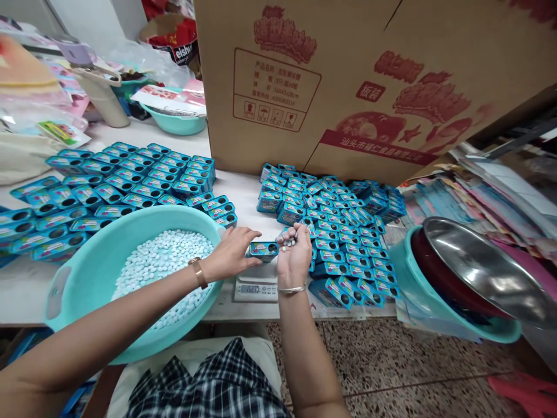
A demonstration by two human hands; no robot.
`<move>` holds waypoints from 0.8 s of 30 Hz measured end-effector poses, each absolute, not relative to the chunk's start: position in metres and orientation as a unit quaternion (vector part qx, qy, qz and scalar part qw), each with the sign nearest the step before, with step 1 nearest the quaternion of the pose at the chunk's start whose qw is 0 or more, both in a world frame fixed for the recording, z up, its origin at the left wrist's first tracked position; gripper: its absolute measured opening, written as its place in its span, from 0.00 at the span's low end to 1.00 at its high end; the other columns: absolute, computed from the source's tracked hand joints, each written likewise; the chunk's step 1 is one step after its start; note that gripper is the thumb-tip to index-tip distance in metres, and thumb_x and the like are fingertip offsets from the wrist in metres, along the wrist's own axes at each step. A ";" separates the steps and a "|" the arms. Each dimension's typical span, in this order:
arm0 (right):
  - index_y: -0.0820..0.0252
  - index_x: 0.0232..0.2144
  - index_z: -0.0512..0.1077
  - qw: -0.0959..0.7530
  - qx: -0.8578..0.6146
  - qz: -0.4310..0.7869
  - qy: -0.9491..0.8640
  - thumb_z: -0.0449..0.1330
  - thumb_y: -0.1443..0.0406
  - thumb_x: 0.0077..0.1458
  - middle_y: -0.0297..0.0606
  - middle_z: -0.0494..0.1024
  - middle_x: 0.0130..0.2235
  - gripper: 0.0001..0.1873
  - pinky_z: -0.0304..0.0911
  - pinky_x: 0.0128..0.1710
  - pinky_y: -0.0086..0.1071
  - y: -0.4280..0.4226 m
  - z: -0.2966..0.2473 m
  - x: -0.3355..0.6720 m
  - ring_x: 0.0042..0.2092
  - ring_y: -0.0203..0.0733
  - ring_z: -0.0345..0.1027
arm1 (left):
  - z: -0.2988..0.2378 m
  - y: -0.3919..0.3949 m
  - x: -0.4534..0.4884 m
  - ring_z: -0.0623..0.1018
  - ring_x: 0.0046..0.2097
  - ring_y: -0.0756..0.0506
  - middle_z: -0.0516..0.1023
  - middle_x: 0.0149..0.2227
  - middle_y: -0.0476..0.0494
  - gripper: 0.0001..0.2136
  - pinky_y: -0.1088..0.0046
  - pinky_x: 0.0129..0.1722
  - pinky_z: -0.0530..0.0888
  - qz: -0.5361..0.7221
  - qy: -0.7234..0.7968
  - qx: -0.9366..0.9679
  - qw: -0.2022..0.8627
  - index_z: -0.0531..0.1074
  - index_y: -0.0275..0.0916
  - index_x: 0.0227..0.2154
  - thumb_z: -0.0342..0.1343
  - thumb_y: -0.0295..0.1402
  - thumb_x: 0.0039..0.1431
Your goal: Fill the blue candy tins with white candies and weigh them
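My left hand grips the left end of a small blue candy box between thumb and fingers, just above a white digital scale. Close to the box's right end, my right hand is turned palm up with its fingers curled around several small pale candies. A large turquoise basin stands under my left forearm. Inside it lies a heap of pale blue-white candies. The scale's display is lit, but its digits are hard to read.
Rows of blue boxes with dark round openings fill the left side behind the basin. More blue boxes are packed on the right before a big cardboard carton. A metal bowl rests over another turquoise basin at far right.
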State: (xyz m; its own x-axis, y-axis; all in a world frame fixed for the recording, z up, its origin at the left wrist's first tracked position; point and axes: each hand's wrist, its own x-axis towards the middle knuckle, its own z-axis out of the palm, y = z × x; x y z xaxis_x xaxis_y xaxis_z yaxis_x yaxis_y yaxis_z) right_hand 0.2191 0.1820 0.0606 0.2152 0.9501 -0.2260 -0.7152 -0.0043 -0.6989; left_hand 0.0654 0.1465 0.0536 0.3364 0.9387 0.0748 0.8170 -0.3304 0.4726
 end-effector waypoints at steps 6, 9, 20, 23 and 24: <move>0.59 0.31 0.67 0.688 -0.360 0.612 -0.152 0.60 0.59 0.56 0.23 0.60 0.22 0.10 0.55 0.23 0.22 0.185 0.060 0.221 0.21 0.26 0.52 | 0.050 0.147 0.066 0.68 0.55 0.36 0.70 0.54 0.37 0.30 0.57 0.54 0.64 0.163 0.557 0.793 0.183 0.63 0.38 0.56 0.62 0.44 0.53; 0.59 0.30 0.67 0.687 -0.363 0.607 -0.166 0.59 0.59 0.56 0.22 0.60 0.21 0.10 0.58 0.26 0.23 0.184 0.061 0.221 0.22 0.26 0.53 | 0.051 0.147 0.065 0.68 0.54 0.36 0.70 0.53 0.37 0.29 0.57 0.53 0.64 0.166 0.558 0.793 0.179 0.64 0.39 0.55 0.62 0.44 0.52; 0.59 0.30 0.65 0.675 -0.333 0.650 -0.100 0.53 0.63 0.63 0.20 0.58 0.20 0.09 0.56 0.25 0.23 0.186 0.065 0.233 0.19 0.25 0.51 | 0.053 0.146 0.063 0.69 0.53 0.37 0.71 0.52 0.37 0.29 0.59 0.52 0.64 0.163 0.555 0.798 0.168 0.64 0.38 0.55 0.62 0.45 0.53; 0.59 0.30 0.64 0.669 -0.300 0.678 -0.060 0.49 0.63 0.65 0.20 0.57 0.19 0.11 0.55 0.23 0.23 0.190 0.070 0.247 0.18 0.24 0.50 | 0.054 0.146 0.060 0.69 0.54 0.37 0.70 0.52 0.38 0.29 0.59 0.52 0.64 0.169 0.552 0.800 0.165 0.63 0.38 0.55 0.61 0.45 0.53; 0.59 0.30 0.64 0.671 -0.294 0.679 -0.055 0.49 0.63 0.66 0.20 0.57 0.19 0.12 0.55 0.23 0.23 0.192 0.071 0.252 0.18 0.24 0.50 | 0.054 0.146 0.059 0.69 0.54 0.37 0.70 0.53 0.38 0.29 0.59 0.52 0.64 0.171 0.552 0.800 0.165 0.63 0.38 0.55 0.61 0.45 0.53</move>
